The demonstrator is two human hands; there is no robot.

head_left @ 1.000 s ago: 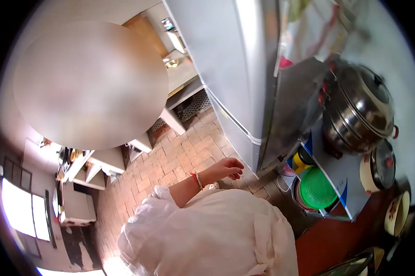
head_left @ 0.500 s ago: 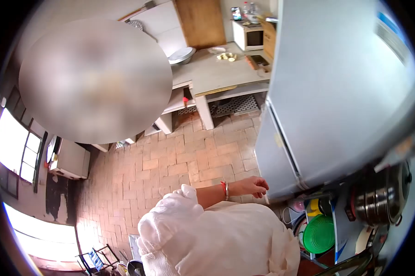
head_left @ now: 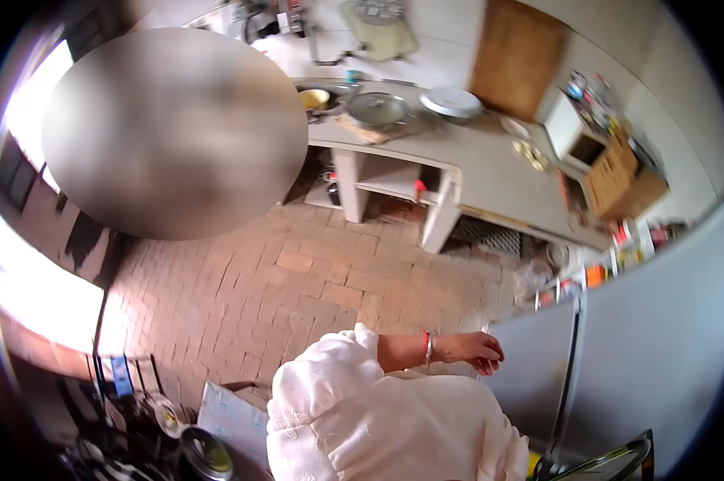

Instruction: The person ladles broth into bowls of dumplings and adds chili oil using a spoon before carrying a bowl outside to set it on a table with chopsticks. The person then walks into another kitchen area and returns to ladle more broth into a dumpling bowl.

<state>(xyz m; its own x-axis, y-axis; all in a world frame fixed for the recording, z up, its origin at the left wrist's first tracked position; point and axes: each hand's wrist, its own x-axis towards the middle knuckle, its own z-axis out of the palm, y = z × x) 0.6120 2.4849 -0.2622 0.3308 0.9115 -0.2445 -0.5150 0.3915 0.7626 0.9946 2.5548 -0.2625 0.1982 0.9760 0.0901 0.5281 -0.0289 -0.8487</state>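
My left hand (head_left: pixel 479 351) reaches across in front of my body, its fingers loosely bent and a little apart, with nothing in them. A red band and a silver bracelet (head_left: pixel 428 349) circle the wrist below a puffy white sleeve (head_left: pixel 330 377). The hand is beside the lower part of the grey fridge (head_left: pixel 642 345), and I cannot tell whether they touch. At the bottom right, the dark-rimmed edge of what looks like a glass lid (head_left: pixel 610 462) shows near my body. My right hand is out of the frame.
A counter (head_left: pixel 498 180) carries a lidded pan (head_left: pixel 377 110), a white-lidded basin (head_left: pixel 450 102) and a cardboard box (head_left: pixel 618 180). Brick floor (head_left: pixel 298 280) stretches before me. Pots (head_left: pixel 205 453) and a light box (head_left: pixel 232 421) stand at the lower left. A blurred oval covers the upper left.
The view has swung left: the counter now shows widely, the fridge has shifted to the right edge, and the steamer and green basket are out of sight. My left hand stays bent before my body.
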